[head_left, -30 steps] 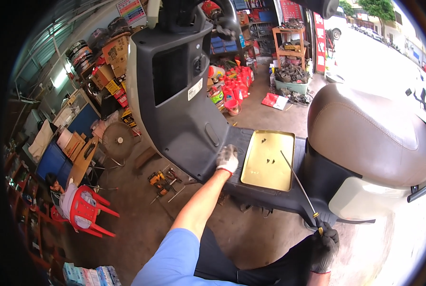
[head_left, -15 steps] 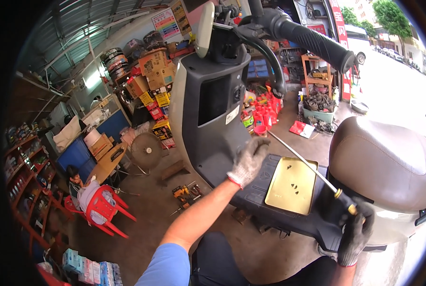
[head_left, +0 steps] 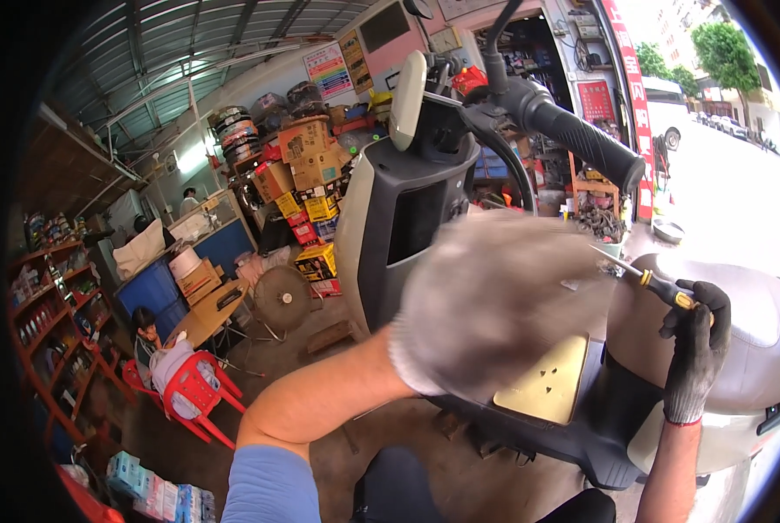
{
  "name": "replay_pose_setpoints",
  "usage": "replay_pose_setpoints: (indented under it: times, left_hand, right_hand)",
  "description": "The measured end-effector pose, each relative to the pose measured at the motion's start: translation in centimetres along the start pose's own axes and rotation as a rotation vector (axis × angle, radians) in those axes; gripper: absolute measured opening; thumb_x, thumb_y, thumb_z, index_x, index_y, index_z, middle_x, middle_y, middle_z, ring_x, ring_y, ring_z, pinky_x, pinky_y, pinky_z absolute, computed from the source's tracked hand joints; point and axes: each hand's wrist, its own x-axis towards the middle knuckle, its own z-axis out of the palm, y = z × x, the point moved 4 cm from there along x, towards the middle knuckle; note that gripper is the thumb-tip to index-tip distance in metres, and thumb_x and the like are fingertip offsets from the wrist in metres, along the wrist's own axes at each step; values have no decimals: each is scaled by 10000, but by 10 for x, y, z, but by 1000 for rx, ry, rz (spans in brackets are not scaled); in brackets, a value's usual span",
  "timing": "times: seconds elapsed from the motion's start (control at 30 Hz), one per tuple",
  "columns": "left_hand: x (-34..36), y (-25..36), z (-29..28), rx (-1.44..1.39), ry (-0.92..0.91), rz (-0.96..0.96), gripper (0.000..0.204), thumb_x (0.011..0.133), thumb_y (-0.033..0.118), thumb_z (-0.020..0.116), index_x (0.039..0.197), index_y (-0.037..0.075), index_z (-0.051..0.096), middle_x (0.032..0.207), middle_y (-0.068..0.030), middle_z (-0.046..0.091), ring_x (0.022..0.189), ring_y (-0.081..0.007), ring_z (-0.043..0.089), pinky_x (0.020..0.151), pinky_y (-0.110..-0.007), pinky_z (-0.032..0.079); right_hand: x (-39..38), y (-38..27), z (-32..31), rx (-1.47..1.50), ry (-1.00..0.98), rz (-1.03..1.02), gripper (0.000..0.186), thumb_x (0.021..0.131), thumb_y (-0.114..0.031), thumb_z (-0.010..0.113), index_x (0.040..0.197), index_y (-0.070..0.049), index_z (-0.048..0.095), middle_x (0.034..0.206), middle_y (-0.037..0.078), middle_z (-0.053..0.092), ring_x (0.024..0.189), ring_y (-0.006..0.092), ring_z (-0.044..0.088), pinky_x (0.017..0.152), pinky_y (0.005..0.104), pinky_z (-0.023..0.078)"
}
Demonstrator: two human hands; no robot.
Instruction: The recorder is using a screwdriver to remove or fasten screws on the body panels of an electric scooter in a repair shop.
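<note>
My left hand (head_left: 494, 296), in a pale knit glove, is raised close to the camera in a motion smear that hides its fingers and part of the scooter behind it. My right hand (head_left: 695, 349), in a dark glove, grips the yellow-and-black handle of a long screwdriver (head_left: 664, 290) above the scooter seat (head_left: 756, 340); the shaft points up-left, its tip hidden behind my left hand. A yellow tray (head_left: 522, 401) with several small dark pieces lies on the footboard, partly covered by my left hand. The scooter's front panel (head_left: 364, 253) and handlebar grip (head_left: 590, 144) stand beyond.
A person (head_left: 145, 336) sits in a red chair (head_left: 202, 388) by a wooden desk (head_left: 211, 312); another person (head_left: 188, 205) stands farther back. A fan (head_left: 281, 301), stacked boxes, shelves (head_left: 45, 331) and tools fill the left and back. A street lies at the right.
Both my hands have risen, the left now smeared close to the camera. The screwdriver has risen with my right hand to seat-top height. The view has tilted, putting the scooter lower and farther right.
</note>
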Motion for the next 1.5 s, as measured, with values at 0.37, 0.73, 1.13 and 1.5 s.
replay_pose_setpoints:
  times: [0.37, 0.73, 1.13, 1.5]
  left_hand:
    - [105, -27, 59, 465, -443, -178, 208, 841, 169, 661, 980, 16, 684, 887, -180, 703, 887, -309, 691, 831, -453, 523]
    - [32, -128, -117, 87, 121, -358, 242, 975, 102, 543, 1145, -2, 680, 1058, -94, 713, 1010, -154, 667, 932, -307, 533]
    - [-31, -279, -194, 445, 291, -147, 313, 998, 95, 525, 1286, -12, 589, 1165, -192, 687, 1116, -330, 678, 1003, -423, 536]
    - [-24, -268, -201, -46, 157, -806, 465, 1009, 424, 496, 1228, 14, 496, 1167, -120, 515, 1140, -314, 521, 1050, -512, 402]
  right_hand:
    - [99, 81, 12, 15, -49, 214, 255, 1071, -206, 512, 1236, -18, 564, 888, 58, 670, 637, 89, 579, 551, 233, 476]
    - [95, 98, 2, 96, -99, 180, 238, 1058, -218, 549, 1216, -42, 575, 835, 39, 643, 656, 82, 575, 561, 222, 468]
    - [88, 108, -25, -75, -92, 168, 329, 1096, -233, 475, 1334, -11, 521, 1139, 87, 630, 806, 79, 545, 671, 216, 456]
    - [93, 49, 34, 123, -7, 702, 306, 1071, -293, 518, 1242, -40, 553, 972, 81, 645, 673, 121, 578, 594, 253, 452]
